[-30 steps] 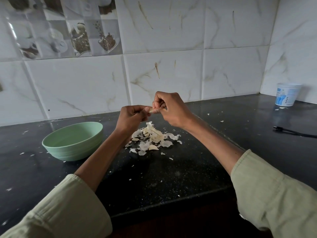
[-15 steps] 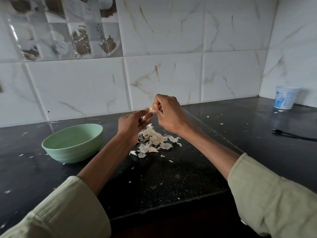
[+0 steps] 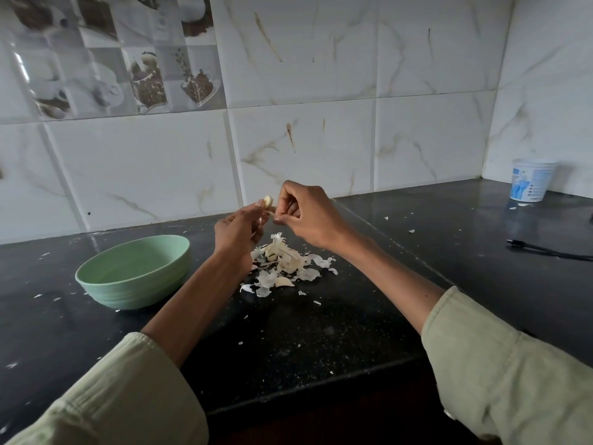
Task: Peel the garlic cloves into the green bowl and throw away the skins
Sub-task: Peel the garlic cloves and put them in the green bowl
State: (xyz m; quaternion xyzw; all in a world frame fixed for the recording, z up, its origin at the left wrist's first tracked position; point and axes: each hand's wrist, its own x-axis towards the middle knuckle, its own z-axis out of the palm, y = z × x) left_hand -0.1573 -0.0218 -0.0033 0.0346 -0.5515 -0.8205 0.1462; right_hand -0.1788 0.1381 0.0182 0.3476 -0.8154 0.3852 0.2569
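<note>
Spanning the corner, the black speckled stone countertop meets white marble-look wall tiles. Above it, the left hand pinches a pale garlic clove; the right hand pinches its skin. Papery skins lie heaped beside the round pale-green bowl.

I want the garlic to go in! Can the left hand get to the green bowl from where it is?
Probably yes. The left hand pinches the garlic clove just right of the green bowl, and nothing stands between them on the counter.
</note>
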